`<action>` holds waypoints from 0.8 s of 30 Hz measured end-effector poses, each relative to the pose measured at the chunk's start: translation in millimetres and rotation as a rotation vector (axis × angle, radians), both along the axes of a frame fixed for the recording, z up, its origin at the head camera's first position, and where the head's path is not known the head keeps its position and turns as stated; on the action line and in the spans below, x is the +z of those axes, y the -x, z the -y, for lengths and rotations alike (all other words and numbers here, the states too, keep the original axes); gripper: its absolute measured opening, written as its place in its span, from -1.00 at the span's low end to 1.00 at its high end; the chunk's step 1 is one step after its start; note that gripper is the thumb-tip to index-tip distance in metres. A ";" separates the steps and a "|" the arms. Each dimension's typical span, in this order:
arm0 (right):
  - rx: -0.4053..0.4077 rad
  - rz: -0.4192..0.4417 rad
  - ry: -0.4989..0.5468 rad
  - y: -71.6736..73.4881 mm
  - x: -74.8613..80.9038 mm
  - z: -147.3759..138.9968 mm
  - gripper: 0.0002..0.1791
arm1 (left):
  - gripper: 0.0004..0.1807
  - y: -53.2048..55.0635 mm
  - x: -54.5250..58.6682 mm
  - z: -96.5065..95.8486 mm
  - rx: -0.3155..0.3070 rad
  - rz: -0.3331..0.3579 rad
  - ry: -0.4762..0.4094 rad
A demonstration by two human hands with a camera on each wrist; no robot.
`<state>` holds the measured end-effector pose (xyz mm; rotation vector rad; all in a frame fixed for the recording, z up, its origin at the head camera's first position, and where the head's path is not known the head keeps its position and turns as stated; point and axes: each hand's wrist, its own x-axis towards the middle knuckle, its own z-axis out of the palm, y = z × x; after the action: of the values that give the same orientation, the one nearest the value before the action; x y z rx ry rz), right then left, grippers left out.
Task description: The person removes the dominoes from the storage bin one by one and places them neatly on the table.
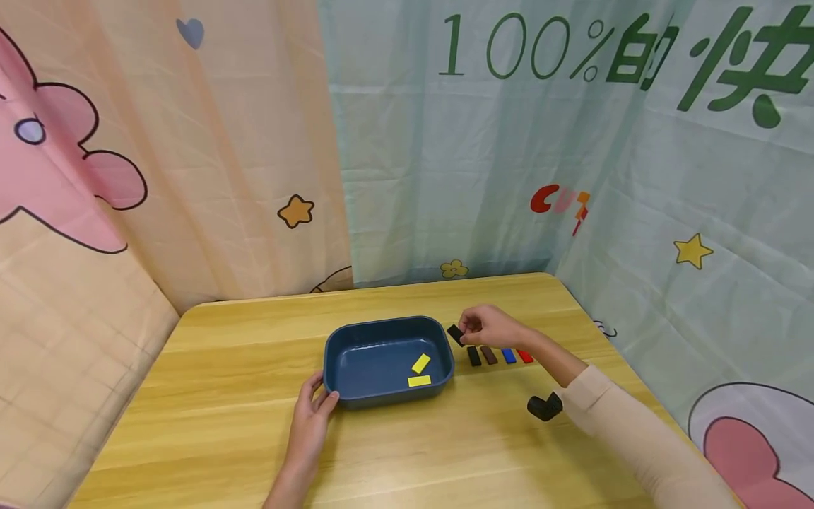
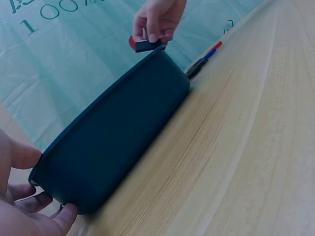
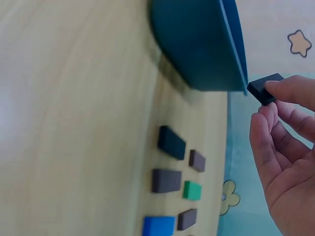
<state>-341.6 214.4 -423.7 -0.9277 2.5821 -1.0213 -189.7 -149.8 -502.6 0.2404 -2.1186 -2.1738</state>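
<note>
A dark blue rectangular basin stands on the table with two yellow blocks, one behind the other, lying at its right end. My left hand holds the basin's near left corner, thumb and fingers spread around it. Just off the basin's right rim, my right hand pinches a small flat black block between thumb and fingers. Under that hand, a row of blocks lies on the table: black, brown, blue and red.
Behind that row, a second one holds a green block and small brown blocks. A black angular object shows beside the right sleeve. Printed curtains hang around the wooden table.
</note>
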 end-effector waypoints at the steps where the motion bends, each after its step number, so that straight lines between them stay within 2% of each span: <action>1: -0.005 0.013 0.007 -2.2 -1.2 -3.6 -0.89 | -0.40 0.2 0.3 0.5 0.002 0.000 -0.002; 11: -0.037 0.150 0.053 -19.6 -25.3 -31.6 -0.88 | -0.38 1.3 2.0 2.9 -0.005 -0.019 -0.030; 19: -0.044 0.181 0.060 -32.7 -53.6 -46.1 -0.85 | -0.38 2.2 0.8 1.8 -0.010 -0.024 -0.019; 24: -0.050 0.220 0.067 -37.7 -63.6 -48.1 -0.84 | -0.39 1.8 0.9 2.0 -0.004 -0.028 -0.017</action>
<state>-303.9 262.5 -487.4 -0.7236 2.4128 -1.1594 -191.5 -151.8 -501.7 0.2058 -2.0888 -2.1850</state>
